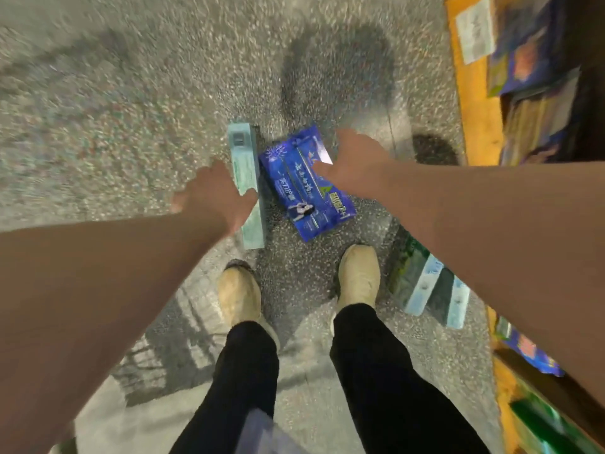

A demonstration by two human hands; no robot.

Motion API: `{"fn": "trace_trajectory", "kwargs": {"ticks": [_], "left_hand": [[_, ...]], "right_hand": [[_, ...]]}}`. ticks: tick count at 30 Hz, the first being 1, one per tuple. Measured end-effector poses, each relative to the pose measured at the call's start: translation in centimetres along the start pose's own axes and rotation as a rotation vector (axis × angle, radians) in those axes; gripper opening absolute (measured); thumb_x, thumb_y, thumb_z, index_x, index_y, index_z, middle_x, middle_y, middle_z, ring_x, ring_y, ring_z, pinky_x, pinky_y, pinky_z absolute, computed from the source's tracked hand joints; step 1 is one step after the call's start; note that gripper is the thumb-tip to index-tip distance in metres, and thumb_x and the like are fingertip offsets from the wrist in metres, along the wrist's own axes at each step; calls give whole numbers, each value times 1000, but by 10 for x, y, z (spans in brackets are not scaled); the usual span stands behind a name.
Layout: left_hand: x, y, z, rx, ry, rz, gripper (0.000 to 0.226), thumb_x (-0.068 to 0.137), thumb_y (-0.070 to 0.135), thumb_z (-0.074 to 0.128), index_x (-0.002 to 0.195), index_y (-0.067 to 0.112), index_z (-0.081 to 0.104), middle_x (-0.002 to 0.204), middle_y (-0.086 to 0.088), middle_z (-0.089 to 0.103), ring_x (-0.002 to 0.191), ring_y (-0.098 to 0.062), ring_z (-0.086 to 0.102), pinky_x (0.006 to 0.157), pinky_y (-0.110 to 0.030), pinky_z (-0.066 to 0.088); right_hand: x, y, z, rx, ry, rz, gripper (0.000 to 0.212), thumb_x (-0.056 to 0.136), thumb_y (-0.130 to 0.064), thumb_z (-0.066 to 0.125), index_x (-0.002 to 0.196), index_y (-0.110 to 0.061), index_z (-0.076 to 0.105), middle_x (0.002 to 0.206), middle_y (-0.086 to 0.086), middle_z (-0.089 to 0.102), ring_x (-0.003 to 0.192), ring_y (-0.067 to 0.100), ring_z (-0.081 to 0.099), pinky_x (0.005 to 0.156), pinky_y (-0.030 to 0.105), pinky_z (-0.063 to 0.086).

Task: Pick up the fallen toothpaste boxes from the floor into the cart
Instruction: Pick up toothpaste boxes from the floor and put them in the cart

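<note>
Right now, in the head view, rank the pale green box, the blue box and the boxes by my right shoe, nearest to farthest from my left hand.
1. pale green box, under the left hand.
2. blue box, just right of it.
3. boxes by the right shoe, far right.

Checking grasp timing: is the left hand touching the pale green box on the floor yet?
Cannot tell. The head view shows the left hand overlapping the pale green box from above, but blur hides any contact or gap.
</note>
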State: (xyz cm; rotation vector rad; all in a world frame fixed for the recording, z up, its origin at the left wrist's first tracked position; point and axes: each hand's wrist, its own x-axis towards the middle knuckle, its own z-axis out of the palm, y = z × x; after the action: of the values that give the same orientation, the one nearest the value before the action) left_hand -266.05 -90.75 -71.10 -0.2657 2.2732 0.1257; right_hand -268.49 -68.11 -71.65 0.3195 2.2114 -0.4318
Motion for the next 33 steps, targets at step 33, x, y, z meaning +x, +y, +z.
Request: {"fn": "trace_trajectory", "kwargs": {"ticks": [33], "left_hand": [[52,13,116,-486,31,-136,70,98,41,54,147,25,8,132,-14,56,93,-35,61,69,-43,47]], "right_hand": [[49,-28,132,501,133,239,52,71,-57,64,104,-20,48,99,2,63,85,28,65,82,44,56]]}}
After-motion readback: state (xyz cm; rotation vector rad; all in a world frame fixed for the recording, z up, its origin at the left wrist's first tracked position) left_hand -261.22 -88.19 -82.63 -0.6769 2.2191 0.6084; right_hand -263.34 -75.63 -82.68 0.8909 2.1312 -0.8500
